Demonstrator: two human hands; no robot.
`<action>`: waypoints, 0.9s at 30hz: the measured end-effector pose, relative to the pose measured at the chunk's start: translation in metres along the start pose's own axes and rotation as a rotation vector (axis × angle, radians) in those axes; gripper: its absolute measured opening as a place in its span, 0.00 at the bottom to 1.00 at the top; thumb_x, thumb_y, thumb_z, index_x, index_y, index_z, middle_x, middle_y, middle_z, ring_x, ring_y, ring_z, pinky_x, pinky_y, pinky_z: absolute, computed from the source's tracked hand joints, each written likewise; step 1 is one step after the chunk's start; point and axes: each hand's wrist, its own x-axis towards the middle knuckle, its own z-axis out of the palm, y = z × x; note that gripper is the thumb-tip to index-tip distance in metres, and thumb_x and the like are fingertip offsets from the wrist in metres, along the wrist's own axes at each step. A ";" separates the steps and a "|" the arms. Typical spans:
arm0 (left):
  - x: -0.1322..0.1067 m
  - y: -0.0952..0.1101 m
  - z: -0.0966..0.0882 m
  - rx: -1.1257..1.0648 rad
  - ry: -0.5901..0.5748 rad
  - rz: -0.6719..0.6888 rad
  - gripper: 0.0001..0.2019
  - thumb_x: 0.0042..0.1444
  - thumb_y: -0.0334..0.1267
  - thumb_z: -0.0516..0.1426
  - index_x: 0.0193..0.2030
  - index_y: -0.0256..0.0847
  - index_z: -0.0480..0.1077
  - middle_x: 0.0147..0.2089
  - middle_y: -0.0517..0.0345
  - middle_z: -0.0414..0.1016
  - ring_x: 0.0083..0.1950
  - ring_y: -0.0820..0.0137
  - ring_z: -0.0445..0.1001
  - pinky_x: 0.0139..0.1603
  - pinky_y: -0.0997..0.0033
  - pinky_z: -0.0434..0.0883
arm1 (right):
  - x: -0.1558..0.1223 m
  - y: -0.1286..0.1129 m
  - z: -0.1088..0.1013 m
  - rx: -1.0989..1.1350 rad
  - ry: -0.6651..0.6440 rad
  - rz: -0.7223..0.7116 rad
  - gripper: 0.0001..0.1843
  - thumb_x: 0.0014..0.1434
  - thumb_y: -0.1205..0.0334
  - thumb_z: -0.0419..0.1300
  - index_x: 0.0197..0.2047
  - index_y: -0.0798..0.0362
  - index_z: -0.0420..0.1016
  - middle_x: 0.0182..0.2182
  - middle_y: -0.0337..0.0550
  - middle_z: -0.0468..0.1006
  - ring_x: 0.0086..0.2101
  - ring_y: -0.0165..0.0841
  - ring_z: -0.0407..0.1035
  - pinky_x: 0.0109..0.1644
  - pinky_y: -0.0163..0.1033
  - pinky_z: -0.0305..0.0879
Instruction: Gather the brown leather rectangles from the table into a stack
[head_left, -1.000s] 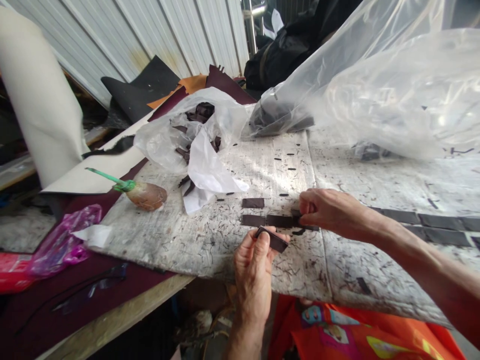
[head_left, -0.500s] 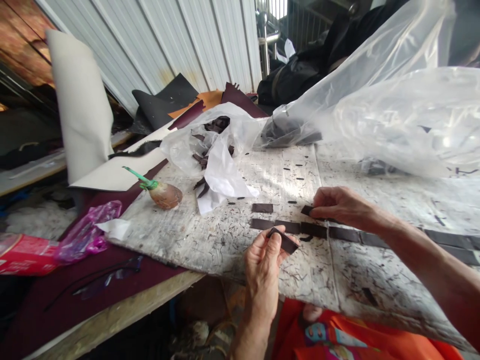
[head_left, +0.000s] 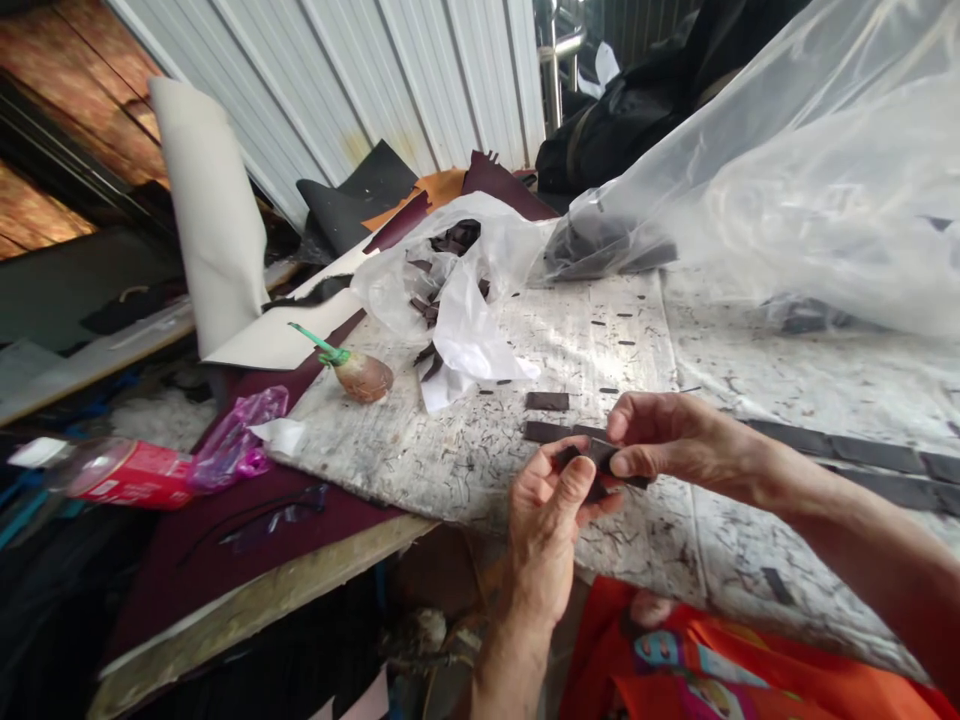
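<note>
My left hand (head_left: 551,520) and my right hand (head_left: 660,440) meet over the front edge of the scarred white cutting board (head_left: 465,450). Both pinch small dark brown leather pieces (head_left: 600,462) between thumb and fingers. A row of the same dark rectangles (head_left: 862,450) lies end to end on the board, running right from my right hand. One loose dark piece (head_left: 547,401) lies just behind the hands.
A white plastic bag of dark offcuts (head_left: 450,280) sits at the back of the board. A brown awl-like tool with a green handle (head_left: 352,368) lies at the left. A large clear plastic sheet (head_left: 787,170) covers the right back. A red can (head_left: 127,475) and purple plastic (head_left: 240,440) lie at the left.
My right hand lifted a dark piece off the row and brought it to my left hand. The two hands now touch. The camera view shifted to the left.
</note>
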 end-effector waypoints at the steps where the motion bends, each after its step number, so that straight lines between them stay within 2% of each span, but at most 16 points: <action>1: -0.001 0.001 0.000 0.022 0.008 0.006 0.09 0.55 0.39 0.60 0.39 0.37 0.72 0.36 0.55 0.76 0.35 0.71 0.75 0.34 0.72 0.74 | 0.002 0.003 0.003 0.013 -0.006 0.003 0.18 0.40 0.60 0.74 0.30 0.55 0.69 0.20 0.34 0.76 0.21 0.24 0.67 0.25 0.30 0.60; 4: -0.002 0.003 -0.001 0.090 0.096 0.051 0.08 0.54 0.40 0.61 0.33 0.37 0.71 0.32 0.57 0.75 0.31 0.71 0.74 0.27 0.75 0.73 | 0.003 0.005 0.004 0.007 0.015 -0.003 0.18 0.41 0.57 0.73 0.30 0.56 0.72 0.21 0.34 0.76 0.21 0.24 0.67 0.26 0.30 0.62; 8: -0.001 0.008 -0.002 0.168 0.220 0.129 0.08 0.54 0.41 0.60 0.32 0.37 0.71 0.30 0.58 0.75 0.29 0.73 0.73 0.22 0.79 0.71 | -0.004 0.008 0.005 0.002 0.047 -0.015 0.16 0.47 0.56 0.70 0.36 0.56 0.75 0.26 0.39 0.80 0.26 0.27 0.71 0.31 0.32 0.66; 11: -0.002 0.008 -0.004 0.224 0.208 0.132 0.09 0.54 0.42 0.59 0.32 0.37 0.72 0.28 0.57 0.75 0.27 0.73 0.73 0.22 0.78 0.70 | -0.006 0.014 0.009 0.076 0.026 -0.008 0.13 0.47 0.59 0.70 0.34 0.55 0.75 0.29 0.42 0.82 0.28 0.28 0.73 0.33 0.32 0.67; 15: -0.003 0.004 -0.006 0.223 0.193 0.113 0.11 0.56 0.42 0.58 0.33 0.35 0.73 0.29 0.55 0.75 0.29 0.73 0.72 0.24 0.78 0.69 | -0.003 0.020 0.014 0.152 0.011 0.031 0.13 0.46 0.57 0.70 0.30 0.56 0.75 0.29 0.43 0.82 0.28 0.31 0.75 0.35 0.35 0.70; 21: -0.006 0.006 -0.004 -0.025 0.196 0.073 0.18 0.61 0.49 0.50 0.37 0.36 0.72 0.34 0.52 0.74 0.33 0.71 0.71 0.31 0.74 0.70 | -0.003 0.022 0.015 0.184 0.044 0.043 0.13 0.46 0.57 0.71 0.31 0.56 0.76 0.29 0.43 0.82 0.28 0.29 0.76 0.34 0.32 0.70; 23: -0.007 0.008 -0.003 -0.065 0.196 0.078 0.17 0.60 0.49 0.51 0.38 0.37 0.71 0.34 0.54 0.74 0.34 0.72 0.71 0.34 0.73 0.70 | -0.003 0.021 0.017 0.186 0.052 0.049 0.14 0.46 0.56 0.71 0.32 0.55 0.76 0.30 0.43 0.82 0.29 0.30 0.76 0.35 0.32 0.70; 27: -0.005 0.009 -0.006 0.058 0.176 0.097 0.10 0.55 0.44 0.59 0.38 0.39 0.70 0.29 0.60 0.71 0.30 0.75 0.68 0.32 0.75 0.67 | -0.003 0.019 0.022 0.201 0.041 0.058 0.15 0.44 0.54 0.71 0.31 0.55 0.76 0.27 0.42 0.81 0.28 0.31 0.76 0.35 0.34 0.71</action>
